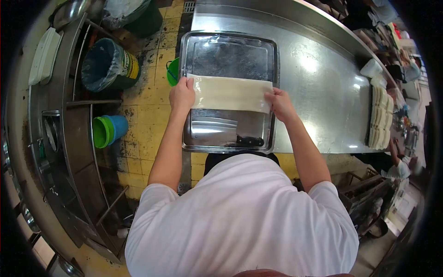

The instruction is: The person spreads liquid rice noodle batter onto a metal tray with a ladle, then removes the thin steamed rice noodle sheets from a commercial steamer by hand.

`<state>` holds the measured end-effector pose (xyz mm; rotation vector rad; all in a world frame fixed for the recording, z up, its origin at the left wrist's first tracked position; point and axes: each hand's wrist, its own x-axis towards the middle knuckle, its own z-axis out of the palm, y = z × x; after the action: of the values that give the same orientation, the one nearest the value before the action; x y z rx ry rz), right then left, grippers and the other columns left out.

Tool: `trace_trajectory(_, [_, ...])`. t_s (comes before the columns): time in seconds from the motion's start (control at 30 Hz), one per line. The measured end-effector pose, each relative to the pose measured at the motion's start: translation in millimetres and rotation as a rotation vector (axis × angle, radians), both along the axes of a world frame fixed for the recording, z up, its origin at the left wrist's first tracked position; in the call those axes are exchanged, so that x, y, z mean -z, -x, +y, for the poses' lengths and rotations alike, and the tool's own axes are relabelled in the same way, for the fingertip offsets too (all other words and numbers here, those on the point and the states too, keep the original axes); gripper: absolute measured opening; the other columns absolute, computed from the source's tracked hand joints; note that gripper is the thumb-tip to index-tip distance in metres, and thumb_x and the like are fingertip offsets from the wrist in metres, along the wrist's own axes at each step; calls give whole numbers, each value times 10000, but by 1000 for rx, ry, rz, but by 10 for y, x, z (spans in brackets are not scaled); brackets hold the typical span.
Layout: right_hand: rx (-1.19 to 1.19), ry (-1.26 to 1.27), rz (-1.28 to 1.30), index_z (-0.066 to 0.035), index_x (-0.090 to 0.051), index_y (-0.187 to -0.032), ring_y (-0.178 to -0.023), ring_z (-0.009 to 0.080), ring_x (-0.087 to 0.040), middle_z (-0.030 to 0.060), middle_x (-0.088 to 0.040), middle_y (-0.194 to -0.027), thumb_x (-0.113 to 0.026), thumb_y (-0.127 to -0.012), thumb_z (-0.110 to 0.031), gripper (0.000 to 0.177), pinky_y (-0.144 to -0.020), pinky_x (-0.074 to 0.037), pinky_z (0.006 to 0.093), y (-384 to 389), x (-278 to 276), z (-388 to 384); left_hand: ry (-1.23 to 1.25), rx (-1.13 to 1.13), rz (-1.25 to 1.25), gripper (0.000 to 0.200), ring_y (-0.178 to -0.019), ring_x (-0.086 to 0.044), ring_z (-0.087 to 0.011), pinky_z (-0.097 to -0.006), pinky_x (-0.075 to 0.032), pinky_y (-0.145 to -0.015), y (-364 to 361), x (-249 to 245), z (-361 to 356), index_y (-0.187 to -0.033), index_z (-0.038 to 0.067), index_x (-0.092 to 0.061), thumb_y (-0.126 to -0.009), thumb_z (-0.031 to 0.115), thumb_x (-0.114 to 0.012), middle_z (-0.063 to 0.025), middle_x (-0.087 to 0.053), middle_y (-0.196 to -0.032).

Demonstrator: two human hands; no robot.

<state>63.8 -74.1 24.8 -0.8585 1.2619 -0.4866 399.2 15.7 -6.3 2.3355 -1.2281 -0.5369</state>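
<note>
A pale, smooth sheet of dough (233,94) stretches across the middle of a metal tray (183,60). At its left end my left hand (182,94) is closed, gripping the edge between thumb and fingers. The right end is pinched by my right hand (280,102). Below the sheet, a cleaver (214,130) with a black handle lies flat in the tray, its handle to the right. Whether the sheet's underside touches the tray is hard to tell.
The tray sits on a steel counter (318,92). Rows of pale dough pieces (380,117) stand at its right end. On the left are a lined bin (99,67), green and blue buckets (110,130) and a steel rack (74,120). Other people work at the far right.
</note>
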Motion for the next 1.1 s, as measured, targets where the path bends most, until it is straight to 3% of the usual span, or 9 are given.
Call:
trace_trajectory(0.13, [48,-37,61,70,-612,-1285,-881,172,-667,117,-703,-1058,-622,-946,-65,365,-718,-535,304,76,244,-21,-141,71,-13,361,-964,-667,-455,-540,-514,-821,-5,-36,10,-1102,60,-636,-973,392,-575,-234,-714,-1008])
trace_trajectory(0.23, [48,81,144,73,-583,-1333,-876,166,-661,126,-697,-1069,-631,-925,-86,440,-684,-527,301,129,258,-23,-199,83,-37,422,-1020,-660,-445,-524,-515,-860,17,-153,55,-1195,59,-603,-943,397,-613,-232,-707,-1085])
trace_trajectory(0.53, [8,249,253,42,-540,-1381,-1012,178,-663,128,-688,-1154,-661,-926,-123,500,-794,-561,315,379,-48,242,-128,157,-125,584,-1159,-604,-425,-511,-488,-944,52,-349,346,-1383,43,-522,-928,387,-651,-244,-620,-1286])
trace_trajectory(0.67, [-10,382,374,52,-557,-1364,-1043,195,-657,143,-684,-1191,-670,-911,-115,496,-850,-552,318,481,18,433,-129,309,-55,582,-1093,-617,-427,-508,-501,-915,355,-523,214,-1395,68,-519,-917,364,-672,-231,-624,-1203])
trace_trajectory(0.9, [57,303,386,38,-548,-1382,-1061,203,-654,162,-676,-1213,-656,-906,-98,506,-857,-549,324,761,-186,760,-143,706,66,564,-985,-649,-444,-517,-528,-850,1339,-636,68,-1419,127,-510,-924,349,-664,-238,-630,-1119])
trace_trajectory(1.1, [166,260,401,37,-528,-1398,-1021,200,-657,159,-661,-1241,-648,-916,-93,514,-829,-552,321,1194,-53,1165,-321,932,-61,584,-1062,-645,-429,-503,-530,-888,1757,-539,126,-1454,146,-494,-939,372,-651,-232,-643,-1150])
